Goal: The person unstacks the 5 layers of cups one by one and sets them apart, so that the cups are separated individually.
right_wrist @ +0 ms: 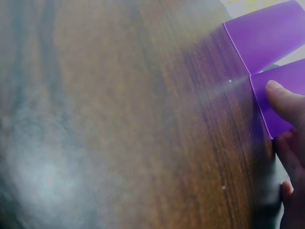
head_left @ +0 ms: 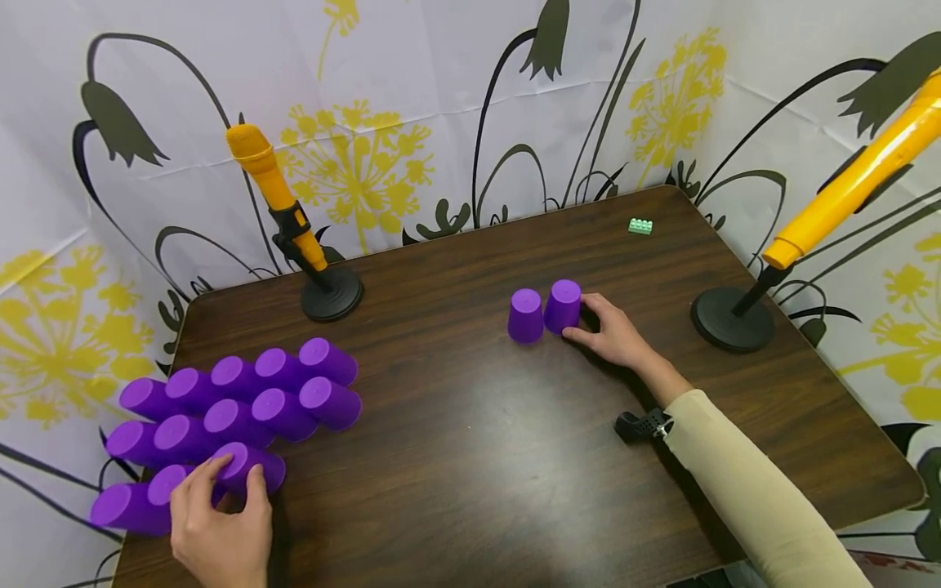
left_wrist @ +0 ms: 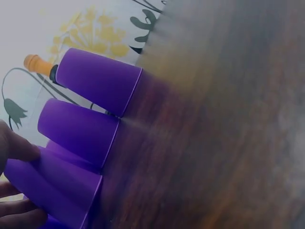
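Observation:
My left hand (head_left: 224,518) holds a purple cup (head_left: 253,469) between thumb and fingers, at the front right of a group of purple cups. Several more upside-down cups (head_left: 235,418) stand in rows behind and beside it. In the left wrist view the fingers wrap the held cup (left_wrist: 59,183), whose rim is at or close to the table. Toward the table's middle, my right hand (head_left: 613,331) grips another upside-down purple cup (head_left: 563,304), thumb on its near side. A second cup (head_left: 525,317) stands directly left of it, and their rims meet in the right wrist view.
A yellow microphone (head_left: 275,184) on a black stand is at the back left; another yellow microphone (head_left: 853,175) on a stand is at the right. A small green toy brick (head_left: 640,226) lies near the back edge of the brown table (head_left: 441,490). Floral cloth hangs behind.

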The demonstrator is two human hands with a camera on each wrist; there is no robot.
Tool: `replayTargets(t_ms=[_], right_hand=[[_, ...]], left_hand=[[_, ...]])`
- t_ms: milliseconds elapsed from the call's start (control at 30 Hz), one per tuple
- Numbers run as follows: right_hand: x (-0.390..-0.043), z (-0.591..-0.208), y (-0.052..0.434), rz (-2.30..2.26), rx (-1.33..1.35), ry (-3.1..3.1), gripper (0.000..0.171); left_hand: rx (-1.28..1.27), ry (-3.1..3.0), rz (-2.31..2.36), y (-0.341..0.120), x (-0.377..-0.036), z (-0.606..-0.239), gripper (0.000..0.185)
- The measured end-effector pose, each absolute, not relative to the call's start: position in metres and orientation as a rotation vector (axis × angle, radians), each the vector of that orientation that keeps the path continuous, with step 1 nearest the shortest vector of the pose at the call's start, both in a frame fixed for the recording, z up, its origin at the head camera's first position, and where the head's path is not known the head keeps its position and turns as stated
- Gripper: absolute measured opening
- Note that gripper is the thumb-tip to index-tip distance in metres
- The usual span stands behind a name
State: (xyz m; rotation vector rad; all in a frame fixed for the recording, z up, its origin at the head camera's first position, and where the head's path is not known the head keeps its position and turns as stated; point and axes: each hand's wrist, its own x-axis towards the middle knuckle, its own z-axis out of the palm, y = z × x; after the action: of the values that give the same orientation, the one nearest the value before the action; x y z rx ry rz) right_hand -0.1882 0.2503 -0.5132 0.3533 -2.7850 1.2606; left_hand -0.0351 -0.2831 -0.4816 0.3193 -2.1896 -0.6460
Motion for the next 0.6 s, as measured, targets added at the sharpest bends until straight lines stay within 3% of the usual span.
replayTargets(t_ms=[600], right_hand=[[-0.188, -0.510, 0.249, 1.259, 0.357, -2.790, 0.060]], left_hand=[[0.344, -2.121, -0.624, -0.284, -0.031, -0.474, 0.040]])
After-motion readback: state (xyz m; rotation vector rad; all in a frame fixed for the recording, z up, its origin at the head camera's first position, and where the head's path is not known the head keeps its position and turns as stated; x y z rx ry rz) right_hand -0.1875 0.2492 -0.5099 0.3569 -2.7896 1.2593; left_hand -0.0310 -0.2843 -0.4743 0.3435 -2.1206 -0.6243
